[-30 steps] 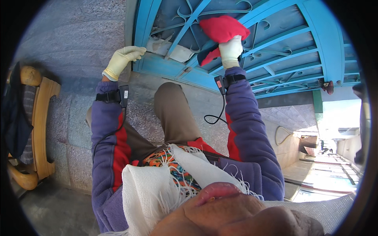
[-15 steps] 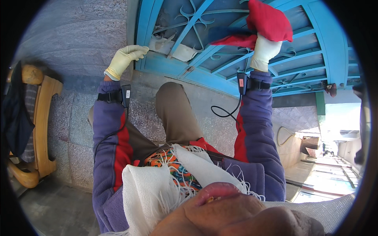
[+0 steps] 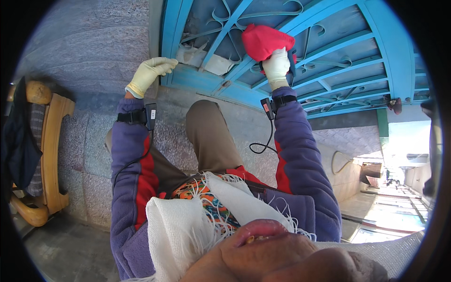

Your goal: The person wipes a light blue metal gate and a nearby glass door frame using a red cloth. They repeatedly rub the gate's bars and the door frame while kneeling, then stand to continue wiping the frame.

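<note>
My gloved left hand [image 3: 152, 73] is at the left edge of the blue metal door [image 3: 221, 80], fingers bent together at the frame; whatever they grip is too small to make out. My right hand [image 3: 277, 63], also gloved, is closed on a bunched red cloth [image 3: 265, 40] with some dark fabric, held against the barred panels and scrollwork. Pale torn pieces [image 3: 217, 64] show behind the lower-left bars.
A wooden chair [image 3: 58, 160] with dark cloth [image 3: 21, 145] stands at left beside the stone wall [image 3: 94, 42]. My knee [image 3: 206, 131] is below the door on speckled paving [image 3: 89, 174]. A hose [image 3: 340, 167] and a bright passage lie at right.
My right hand with the cloth swung right half a second ago and has come back left, to about where it was a second ago. My left hand has barely moved.
</note>
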`<state>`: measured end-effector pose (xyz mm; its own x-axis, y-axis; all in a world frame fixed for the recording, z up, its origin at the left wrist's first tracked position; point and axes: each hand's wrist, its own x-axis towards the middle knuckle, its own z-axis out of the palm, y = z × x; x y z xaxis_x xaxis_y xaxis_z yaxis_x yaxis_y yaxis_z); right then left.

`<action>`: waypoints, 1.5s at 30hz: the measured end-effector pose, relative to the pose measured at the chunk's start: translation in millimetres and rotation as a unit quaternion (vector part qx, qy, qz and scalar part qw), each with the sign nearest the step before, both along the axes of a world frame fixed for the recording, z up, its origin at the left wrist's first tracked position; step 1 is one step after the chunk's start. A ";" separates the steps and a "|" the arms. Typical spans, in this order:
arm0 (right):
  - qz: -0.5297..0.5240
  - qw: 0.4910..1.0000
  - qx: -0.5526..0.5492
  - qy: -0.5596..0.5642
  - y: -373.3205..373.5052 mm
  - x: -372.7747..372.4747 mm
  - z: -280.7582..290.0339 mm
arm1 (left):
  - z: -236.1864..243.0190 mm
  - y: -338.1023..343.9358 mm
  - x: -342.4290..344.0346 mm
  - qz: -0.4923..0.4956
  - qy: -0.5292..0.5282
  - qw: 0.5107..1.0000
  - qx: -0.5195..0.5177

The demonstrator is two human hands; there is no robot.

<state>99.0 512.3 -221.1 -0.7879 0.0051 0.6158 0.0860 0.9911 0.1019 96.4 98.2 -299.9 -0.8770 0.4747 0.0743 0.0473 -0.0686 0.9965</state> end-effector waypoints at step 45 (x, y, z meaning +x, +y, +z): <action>0.031 0.965 0.126 0.228 17.7 9.0 136.0 | -2.4 -6.1 5.7 0.019 0.014 1.000 -0.020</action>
<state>107.9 530.0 -85.1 -0.4289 -0.2288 0.8739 0.1212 0.9441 0.3066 102.1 92.1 -302.3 -0.8924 0.4441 0.0802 0.0767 -0.0257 0.9967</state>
